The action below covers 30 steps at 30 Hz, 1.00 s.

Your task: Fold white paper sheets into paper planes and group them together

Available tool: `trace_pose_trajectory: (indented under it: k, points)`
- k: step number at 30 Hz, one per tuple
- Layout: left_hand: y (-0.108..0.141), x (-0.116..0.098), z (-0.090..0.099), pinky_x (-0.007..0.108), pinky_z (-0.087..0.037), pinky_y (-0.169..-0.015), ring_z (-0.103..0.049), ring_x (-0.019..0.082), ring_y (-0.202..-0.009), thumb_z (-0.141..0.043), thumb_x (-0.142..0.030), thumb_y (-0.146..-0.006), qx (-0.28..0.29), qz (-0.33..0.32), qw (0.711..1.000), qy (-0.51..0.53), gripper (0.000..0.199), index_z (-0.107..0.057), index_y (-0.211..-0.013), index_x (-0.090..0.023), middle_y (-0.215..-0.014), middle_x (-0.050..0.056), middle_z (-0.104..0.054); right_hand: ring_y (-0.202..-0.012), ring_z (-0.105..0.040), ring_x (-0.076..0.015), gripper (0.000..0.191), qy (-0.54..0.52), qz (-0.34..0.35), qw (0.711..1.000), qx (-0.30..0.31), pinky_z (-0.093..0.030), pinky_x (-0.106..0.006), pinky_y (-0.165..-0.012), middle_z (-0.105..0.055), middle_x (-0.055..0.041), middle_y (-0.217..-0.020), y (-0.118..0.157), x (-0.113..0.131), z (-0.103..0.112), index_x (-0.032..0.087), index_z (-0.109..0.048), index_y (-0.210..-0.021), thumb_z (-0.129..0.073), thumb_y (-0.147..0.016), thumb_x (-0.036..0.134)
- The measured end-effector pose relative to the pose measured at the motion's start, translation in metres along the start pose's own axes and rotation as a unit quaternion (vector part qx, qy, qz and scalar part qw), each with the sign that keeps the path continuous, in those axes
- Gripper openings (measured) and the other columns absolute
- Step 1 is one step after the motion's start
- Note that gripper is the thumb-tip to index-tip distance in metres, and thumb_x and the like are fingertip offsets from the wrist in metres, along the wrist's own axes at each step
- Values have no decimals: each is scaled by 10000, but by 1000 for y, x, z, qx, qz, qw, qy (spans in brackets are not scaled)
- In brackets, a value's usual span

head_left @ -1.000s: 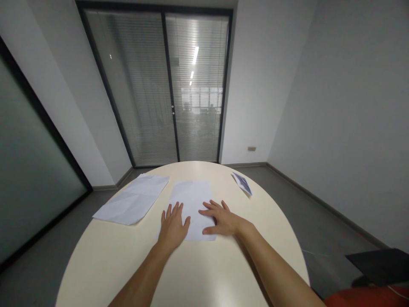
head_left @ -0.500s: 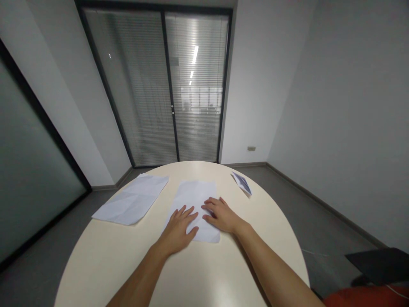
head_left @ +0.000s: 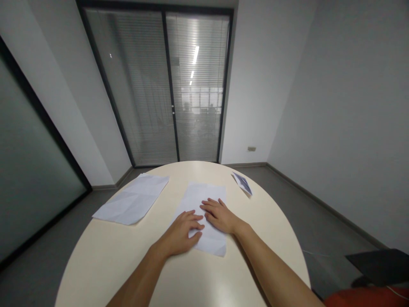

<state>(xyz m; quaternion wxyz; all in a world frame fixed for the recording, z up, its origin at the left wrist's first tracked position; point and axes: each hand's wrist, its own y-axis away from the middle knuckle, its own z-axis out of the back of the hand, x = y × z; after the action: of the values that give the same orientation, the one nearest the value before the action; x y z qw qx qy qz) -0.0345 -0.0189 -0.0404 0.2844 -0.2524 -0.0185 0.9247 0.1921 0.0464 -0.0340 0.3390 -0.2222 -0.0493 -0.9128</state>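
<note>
A white sheet of paper lies flat on the round cream table in front of me. Over its left side rests my left hand, fingers spread and pointing right. My right hand lies palm down across the right part of the sheet, with its fingers stretched toward the left. Between the two hands there is only a small gap. Parts of the paper are hidden under both of them.
To the left, a larger stack of creased white paper reaches the table's edge. A folded printed paper stands at the far right edge. Beyond the table are a glass door with blinds and, lower right, a dark flat object.
The sheet has shifted right and a little toward me, turning slightly. My left hand has moved slightly right and its fingers have bent more. The right hand has barely moved.
</note>
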Motion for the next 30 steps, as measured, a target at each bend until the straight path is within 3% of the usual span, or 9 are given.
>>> trace_pose_trajectory:
  k: [4,10,24,27,30]
  points:
    - [0,-5,2,460,-327,-1211,-488,246,-1393,-569,-283,-920,-7,-23,1000,10,269,-764,-1106,-281,-1362,22,-666,-1516,-278,-294,507,0,2,1000,-5,-123,-621,-1215,-418,-84,-1594,0,0,-1,256,-506,-1478,-397,-1002,394]
    - [2,-11,1,576,-221,-1238,-367,301,-1480,-629,-321,-879,48,-27,998,-25,486,-619,-1365,-298,-1546,38,-494,-1520,-266,-303,506,6,-14,1000,-21,-141,-633,-1206,-410,-87,-1598,-2,-4,-6,244,-506,-1473,-426,-990,373]
    - [2,-9,-6,581,-165,-1251,-250,308,-1532,-628,-372,-890,74,-17,996,-41,603,-500,-1477,-313,-1635,35,-346,-1496,-308,-342,527,69,-165,979,-98,-223,-590,-1194,-410,-137,-1591,-5,-18,-9,186,-505,-1476,-450,-997,397]
    - [1,-8,-7,579,-170,-1250,-224,311,-1540,-614,-381,-906,71,-11,996,-44,616,-471,-1500,-304,-1646,47,-316,-1496,-312,-333,505,57,-132,986,-89,-198,-613,-1193,-419,-138,-1585,-5,-19,-9,194,-515,-1465,-435,-1006,387]
    - [0,-8,-7,583,-178,-1247,-224,316,-1539,-618,-384,-908,76,-15,996,-44,602,-485,-1492,-314,-1644,42,-320,-1489,-336,-301,472,26,-43,997,-60,-165,-612,-1204,-455,-115,-1566,-5,-17,-10,224,-538,-1447,-391,-1026,381]
